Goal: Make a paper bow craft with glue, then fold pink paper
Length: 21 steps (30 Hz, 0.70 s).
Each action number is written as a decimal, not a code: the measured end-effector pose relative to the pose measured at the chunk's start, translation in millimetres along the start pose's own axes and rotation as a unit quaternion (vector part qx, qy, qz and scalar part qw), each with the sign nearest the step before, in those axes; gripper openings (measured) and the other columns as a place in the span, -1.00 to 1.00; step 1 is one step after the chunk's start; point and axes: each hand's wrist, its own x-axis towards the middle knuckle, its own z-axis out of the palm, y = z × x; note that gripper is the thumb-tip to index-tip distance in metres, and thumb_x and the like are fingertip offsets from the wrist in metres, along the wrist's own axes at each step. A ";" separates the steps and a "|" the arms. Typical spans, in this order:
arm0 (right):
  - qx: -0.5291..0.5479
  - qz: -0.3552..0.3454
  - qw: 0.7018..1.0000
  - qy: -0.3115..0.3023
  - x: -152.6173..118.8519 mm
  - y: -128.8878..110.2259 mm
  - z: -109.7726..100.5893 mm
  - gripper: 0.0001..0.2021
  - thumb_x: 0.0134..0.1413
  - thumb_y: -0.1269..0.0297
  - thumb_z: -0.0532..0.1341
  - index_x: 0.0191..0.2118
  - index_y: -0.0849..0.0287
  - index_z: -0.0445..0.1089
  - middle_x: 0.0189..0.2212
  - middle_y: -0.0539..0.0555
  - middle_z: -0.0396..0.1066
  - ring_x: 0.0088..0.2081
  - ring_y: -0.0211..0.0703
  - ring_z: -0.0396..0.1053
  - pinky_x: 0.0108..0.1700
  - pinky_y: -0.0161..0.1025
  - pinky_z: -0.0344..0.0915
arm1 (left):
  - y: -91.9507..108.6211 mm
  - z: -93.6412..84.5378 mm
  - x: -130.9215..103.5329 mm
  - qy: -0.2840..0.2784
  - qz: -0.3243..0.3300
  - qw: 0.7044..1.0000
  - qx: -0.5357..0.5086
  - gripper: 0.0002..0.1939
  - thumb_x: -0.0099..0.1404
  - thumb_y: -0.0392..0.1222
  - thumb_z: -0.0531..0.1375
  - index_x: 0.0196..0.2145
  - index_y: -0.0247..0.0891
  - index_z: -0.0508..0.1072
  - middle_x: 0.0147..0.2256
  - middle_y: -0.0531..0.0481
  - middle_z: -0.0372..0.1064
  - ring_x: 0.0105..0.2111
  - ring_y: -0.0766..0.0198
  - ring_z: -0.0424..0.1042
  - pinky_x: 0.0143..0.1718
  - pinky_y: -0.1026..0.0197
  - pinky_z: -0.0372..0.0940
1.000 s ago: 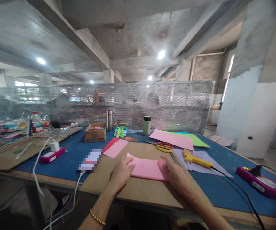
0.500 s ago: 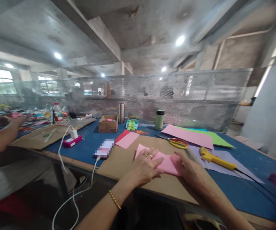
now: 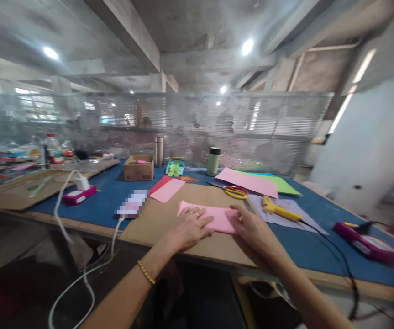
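A folded strip of pink paper (image 3: 222,220) lies on a brown cardboard sheet (image 3: 155,224) at the table's front edge. Across its left part my left hand (image 3: 191,226) rests flat, fingers stretched over the paper and covering some of it. At the right end, my right hand (image 3: 251,226) pinches the paper between thumb and fingers; some of those fingertips are hidden. Behind the hands lie scissors (image 3: 234,192) with red and yellow handles. Just right of my right hand is a yellow glue gun (image 3: 282,210), on a pale purple sheet (image 3: 306,220).
Pink (image 3: 248,181) and green sheets (image 3: 287,185) lie at back right, near a green flask (image 3: 213,161). Leftward are a phone (image 3: 131,204), its white cable, a purple power strip (image 3: 80,195) and a cardboard box (image 3: 138,168). Another power strip (image 3: 371,244) sits far right.
The view has turned right, so the table things appear shifted left and the right power strip shows more fully. The pink paper now lies flatter and straighter under my hands.
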 end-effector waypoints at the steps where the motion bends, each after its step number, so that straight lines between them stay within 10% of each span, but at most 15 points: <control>1: 0.010 0.011 1.000 -0.004 -1.3 -1.9 -1.4 -0.63 0.28 0.29 0.03 0.14 0.21 0.34 -0.23 0.16 0.55 -0.25 -0.07 0.51 -0.24 -0.24 0.28 | 0.3 0.5 -0.1 -0.003 -0.004 1.000 0.000 -0.49 0.47 0.10 0.01 0.28 -0.08 0.33 0.32 -0.18 0.17 0.34 0.02 0.11 0.32 -0.04 -0.04; 21: -0.155 0.057 0.986 -0.028 -3.4 -7.8 6.5 -0.54 0.31 0.29 0.03 0.27 0.30 0.09 -0.09 0.25 0.54 -0.19 0.03 0.53 -0.32 -0.19 0.12 | -3.5 -13.3 8.0 -0.056 0.013 0.996 0.064 -0.41 0.43 0.22 -0.01 0.30 -0.03 0.29 0.33 -0.21 0.14 0.32 -0.09 0.12 0.29 -0.15 -0.01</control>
